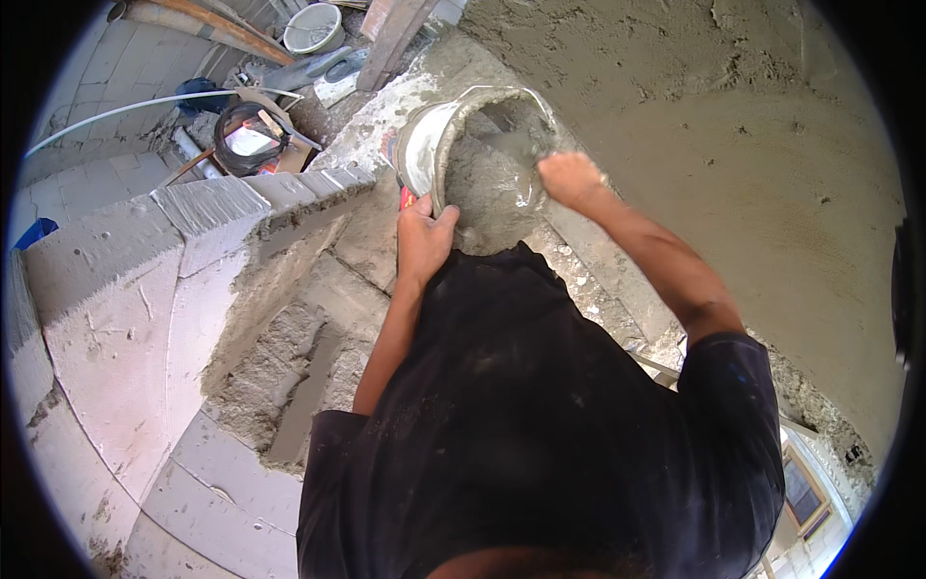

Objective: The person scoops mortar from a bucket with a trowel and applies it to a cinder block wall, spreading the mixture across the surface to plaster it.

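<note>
A white bucket with a mortar-crusted rim and wet grey mortar inside is tilted in front of my body. My left hand grips its left rim, thumb at the edge, beside a small red patch. My right hand is closed at the bucket's right side. A blurred greyish shape reaches from it into the bucket; I cannot make out what it is.
Pale block walls with rough mortar stand at left. At upper left lie a coiled black hose, a white tub, planks and pipes. A wide grey mortar surface spreads at right; a framed opening shows lower right.
</note>
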Demonstrator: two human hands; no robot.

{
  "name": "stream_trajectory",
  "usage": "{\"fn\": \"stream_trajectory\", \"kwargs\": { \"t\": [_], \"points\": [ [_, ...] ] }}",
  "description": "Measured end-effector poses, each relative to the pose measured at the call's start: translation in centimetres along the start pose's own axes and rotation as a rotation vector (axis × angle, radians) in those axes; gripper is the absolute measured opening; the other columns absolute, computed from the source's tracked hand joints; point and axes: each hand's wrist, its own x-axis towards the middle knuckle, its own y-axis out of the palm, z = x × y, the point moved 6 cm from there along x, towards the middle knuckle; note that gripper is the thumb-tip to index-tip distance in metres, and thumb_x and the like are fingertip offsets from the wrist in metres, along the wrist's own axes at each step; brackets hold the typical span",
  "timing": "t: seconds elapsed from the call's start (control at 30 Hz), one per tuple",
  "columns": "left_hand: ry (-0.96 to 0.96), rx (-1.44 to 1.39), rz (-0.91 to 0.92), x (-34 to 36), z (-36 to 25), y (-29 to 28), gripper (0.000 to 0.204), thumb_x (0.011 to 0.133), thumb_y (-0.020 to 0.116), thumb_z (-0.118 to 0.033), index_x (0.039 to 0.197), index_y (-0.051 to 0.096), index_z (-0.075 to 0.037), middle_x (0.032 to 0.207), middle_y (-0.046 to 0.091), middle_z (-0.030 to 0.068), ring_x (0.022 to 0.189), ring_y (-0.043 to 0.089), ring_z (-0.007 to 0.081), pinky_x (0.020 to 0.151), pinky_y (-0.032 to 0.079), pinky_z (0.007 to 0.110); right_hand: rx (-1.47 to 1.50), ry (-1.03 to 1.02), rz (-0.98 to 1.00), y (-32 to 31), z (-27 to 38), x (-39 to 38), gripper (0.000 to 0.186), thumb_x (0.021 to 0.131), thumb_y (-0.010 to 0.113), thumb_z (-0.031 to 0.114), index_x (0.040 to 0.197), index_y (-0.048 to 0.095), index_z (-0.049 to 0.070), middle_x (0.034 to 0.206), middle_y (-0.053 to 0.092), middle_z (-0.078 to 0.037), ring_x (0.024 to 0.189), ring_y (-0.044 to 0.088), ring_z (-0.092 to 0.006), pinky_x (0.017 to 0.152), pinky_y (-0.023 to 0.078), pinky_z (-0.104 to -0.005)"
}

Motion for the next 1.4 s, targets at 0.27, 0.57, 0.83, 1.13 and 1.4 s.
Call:
{"fn": "stream_trajectory", "kwargs": {
  "t": [0.27,0.57,0.83,1.13,1.4],
  "points": [
    [-0.039,-0.154,0.004,0.3,0.9,-1.3,0.010,0.085,0.063,-0.006,0.088,0.067,0.002,0.074,0.060,-0.0042,0.068,0.050,0.0053,0.061,0.042,0.026,0.569,-0.178,0.051,3.8,6.1,-0.4,0.039,0.088,0.066,0.034,0.105,0.067,-0.001,0.092,0.067,-0.027,0.094,0.065,-0.0442,0.084,0.052,-0.0508],
    [0.010,-0.111,-0.147,1.6,3.6,-3.6,0.013,0.085,0.062,-0.005,0.093,0.067,0.004,0.077,0.064,-0.0007,0.071,0.054,0.0069,0.066,0.045,0.026,0.447,-0.011,0.014,1.6,3.7,-2.2,0.037,0.089,0.065,0.032,0.113,0.066,0.004,0.089,0.068,-0.024,0.091,0.066,-0.0416,0.081,0.052,-0.0493],
    [0.064,0.185,-0.209,4.7,6.8,-3.8,0.025,0.083,0.067,-0.016,0.079,0.057,0.006,0.068,0.056,0.0153,0.068,0.051,0.0209,0.065,0.045,0.040,0.254,-0.063,-0.333,-9.1,-0.6,-7.7,0.034,0.086,0.067,0.032,0.111,0.069,0.010,0.086,0.070,-0.018,0.083,0.068,-0.0363,0.076,0.055,-0.0470],
    [0.121,0.097,-0.230,8.5,8.2,-2.9,0.030,0.079,0.067,-0.025,0.081,0.060,0.003,0.071,0.058,0.0108,0.066,0.053,0.0256,0.058,0.043,0.044,0.158,-0.771,-0.747,-39.7,2.4,-21.2,0.036,0.088,0.070,0.035,0.089,0.062,0.000,0.065,0.062,-0.016,0.064,0.066,-0.0318,0.059,0.050,-0.0440],
    [0.085,0.405,-0.162,12.8,16.1,-2.0,0.054,0.092,0.059,-0.047,0.102,0.069,0.005,0.094,0.069,0.0246,0.091,0.064,0.0395,0.079,0.048,0.051,1.632,-1.148,-1.217,-53.4,-20.7,-21.9,0.036,0.103,0.046,0.033,0.080,0.055,0.007,0.055,0.052,-0.001,0.037,0.047,-0.0084,0.034,0.039,-0.0220]
  ]
}}
